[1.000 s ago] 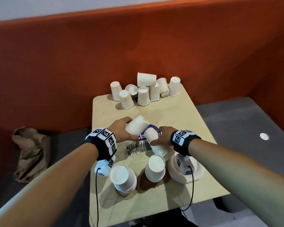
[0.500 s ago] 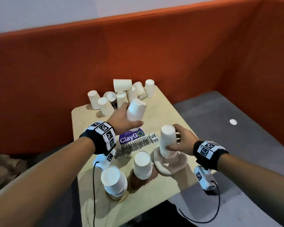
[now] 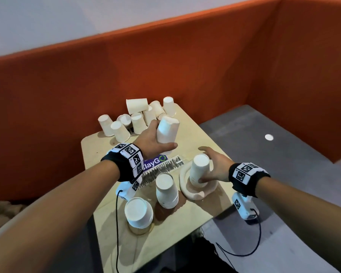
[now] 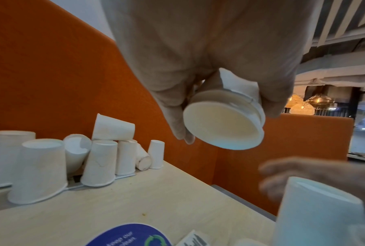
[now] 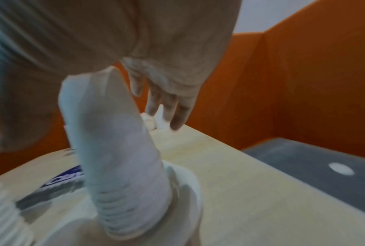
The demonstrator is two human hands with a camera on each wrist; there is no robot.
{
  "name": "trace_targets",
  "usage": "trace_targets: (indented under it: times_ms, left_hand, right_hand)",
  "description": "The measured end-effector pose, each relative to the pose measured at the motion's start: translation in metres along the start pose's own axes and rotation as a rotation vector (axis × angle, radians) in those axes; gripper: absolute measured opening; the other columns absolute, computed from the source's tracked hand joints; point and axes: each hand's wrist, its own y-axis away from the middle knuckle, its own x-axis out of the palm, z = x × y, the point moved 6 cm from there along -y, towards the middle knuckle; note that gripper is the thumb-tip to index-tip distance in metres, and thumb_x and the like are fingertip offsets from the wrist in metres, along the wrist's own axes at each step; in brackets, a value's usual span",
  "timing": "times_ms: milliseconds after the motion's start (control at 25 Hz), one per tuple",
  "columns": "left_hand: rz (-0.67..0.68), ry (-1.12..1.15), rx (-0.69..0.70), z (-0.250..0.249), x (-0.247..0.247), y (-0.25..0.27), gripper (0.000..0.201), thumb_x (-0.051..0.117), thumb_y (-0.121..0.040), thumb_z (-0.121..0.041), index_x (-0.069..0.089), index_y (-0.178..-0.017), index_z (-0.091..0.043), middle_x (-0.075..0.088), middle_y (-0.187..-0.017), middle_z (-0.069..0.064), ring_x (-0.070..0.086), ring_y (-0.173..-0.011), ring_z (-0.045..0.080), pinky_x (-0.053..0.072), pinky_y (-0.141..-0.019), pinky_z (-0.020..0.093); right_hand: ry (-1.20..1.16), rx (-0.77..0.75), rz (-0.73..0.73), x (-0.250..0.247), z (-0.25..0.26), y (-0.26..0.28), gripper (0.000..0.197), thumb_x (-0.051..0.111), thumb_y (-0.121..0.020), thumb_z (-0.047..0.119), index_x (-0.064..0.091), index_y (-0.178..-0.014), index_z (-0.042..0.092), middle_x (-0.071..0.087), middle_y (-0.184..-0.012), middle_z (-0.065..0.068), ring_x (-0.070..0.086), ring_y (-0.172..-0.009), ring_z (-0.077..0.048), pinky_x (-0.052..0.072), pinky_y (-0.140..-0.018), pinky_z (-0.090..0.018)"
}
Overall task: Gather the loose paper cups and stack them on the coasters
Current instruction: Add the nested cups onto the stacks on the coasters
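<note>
While the left hand [image 3: 152, 140] grips a paper cup [image 3: 167, 129] above the counter [image 3: 195, 140], the right hand [image 3: 215, 168] sits w/ fingers loosely spread beside the cup stack [image 3: 198, 170] on a pale coaster [image 3: 187, 189]. Loose cups [image 3: 138, 117] cluster at the counter's far edge.

White paper cups [image 3: 138, 119] cluster inverted; three stacks [image 3: 199, 172] stand on coasters [image 3: 187, 191].

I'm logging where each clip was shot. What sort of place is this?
Probably a cafe or canteen booth: a small wooden table set against an orange padded partition, woven hanging lamps beyond it, and paper cups piled at the table's far end.
</note>
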Motion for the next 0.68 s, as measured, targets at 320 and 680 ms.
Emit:
trace_targets:
  times_ms: [320, 680]
  left_hand:
    - [-0.021, -0.102, -0.01, 0.012, -0.034, -0.005, 0.08, 0.083, -0.073, -0.044, 0.036, -0.133, -0.019, 0.058, -0.111, -0.003, 0.058, -0.101, 0.02, 0.042, -0.08, 0.03]
    - [0.076, -0.366, 0.056, -0.022, -0.071, 0.039, 0.069, 0.082, -0.064, -0.054, 0.047, -0.118, -0.029, 0.06, -0.099, -0.009, 0.06, -0.096, 0.019, 0.051, -0.078, 0.035]
  right_hand:
    - [0.033, -0.348, -0.181, -0.024, 0.102, 0.005, 0.105, 0.08, -0.074, 0.052, 0.017, -0.156, 0.033, 0.028, -0.161, 0.005, 0.029, -0.146, -0.012, 0.026, -0.118, -0.03]
    - [-0.204, -0.477, -0.173, -0.046, 0.155, 0.017, 0.089, 0.076, -0.081, 0.045, 0.023, -0.152, 0.041, 0.042, -0.149, 0.017, 0.054, -0.125, -0.005, 0.047, -0.097, -0.027]
